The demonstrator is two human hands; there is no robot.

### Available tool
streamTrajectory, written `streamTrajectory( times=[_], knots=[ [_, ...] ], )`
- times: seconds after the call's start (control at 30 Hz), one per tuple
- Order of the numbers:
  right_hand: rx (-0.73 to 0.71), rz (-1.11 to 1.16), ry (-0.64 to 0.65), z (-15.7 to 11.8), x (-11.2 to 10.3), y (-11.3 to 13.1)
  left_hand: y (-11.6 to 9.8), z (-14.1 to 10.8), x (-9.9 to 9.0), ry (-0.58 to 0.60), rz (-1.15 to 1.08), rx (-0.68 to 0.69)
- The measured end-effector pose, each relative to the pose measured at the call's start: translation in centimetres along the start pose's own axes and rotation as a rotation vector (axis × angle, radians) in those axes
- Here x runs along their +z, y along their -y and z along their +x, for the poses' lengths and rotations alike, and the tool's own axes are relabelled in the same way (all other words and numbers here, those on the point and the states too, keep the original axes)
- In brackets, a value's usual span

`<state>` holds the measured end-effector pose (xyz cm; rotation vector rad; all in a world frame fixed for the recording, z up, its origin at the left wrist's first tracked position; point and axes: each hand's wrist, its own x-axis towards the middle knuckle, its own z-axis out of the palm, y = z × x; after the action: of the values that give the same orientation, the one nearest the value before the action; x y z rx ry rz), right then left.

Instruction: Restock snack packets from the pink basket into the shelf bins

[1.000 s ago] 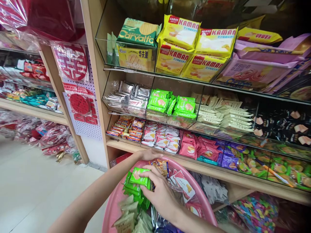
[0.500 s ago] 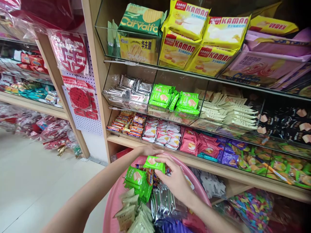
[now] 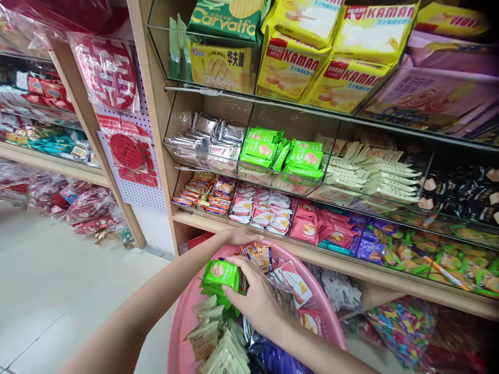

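Observation:
A round pink basket [image 3: 177,324] is low in the centre. My left hand [image 3: 244,236] lies over its far rim, fingers curled on the edge and partly hidden. My right hand [image 3: 257,296] is over the basket, its thumb and fingertips at opposite edges of a green wafer packet [image 3: 219,274] on top of a stack of similar green packets. Cream packets [image 3: 228,348] stand in the near left part, purple ones [image 3: 278,356] near the bottom. Orange-and-blue packets [image 3: 259,254] and white-and-pink packets [image 3: 292,283] lie towards the far and right sides.
Shelf bins hold green packets [image 3: 304,158], silver packets [image 3: 222,137] and large yellow KAMAN bags [image 3: 292,65]. The wooden shelf edge [image 3: 319,249] runs just behind the basket. Bagged goods [image 3: 405,324] lie at the lower right; tiled floor [image 3: 35,270] is at left.
My right hand has moved left and slightly down, bringing the green packet onto the green stack. The orange-and-blue and white-and-pink packets show more now. My left hand stays at the rim.

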<state>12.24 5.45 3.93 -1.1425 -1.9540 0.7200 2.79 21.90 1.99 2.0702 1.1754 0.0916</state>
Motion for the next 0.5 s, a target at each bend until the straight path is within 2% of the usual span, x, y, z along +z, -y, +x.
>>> streamTrajectory(
  times=[0.27, 0.5],
  knots=[
    [-0.082, -0.306, 0.033, -0.51, 0.33, -0.73, -0.21, -0.17, -0.09, 0.005, -0.002, -0.016],
    [-0.103, -0.278, 0.053, -0.98, 0.37, -0.32, 0.40, 0.37, 0.25, -0.017, -0.028, 0.019]
  ],
)
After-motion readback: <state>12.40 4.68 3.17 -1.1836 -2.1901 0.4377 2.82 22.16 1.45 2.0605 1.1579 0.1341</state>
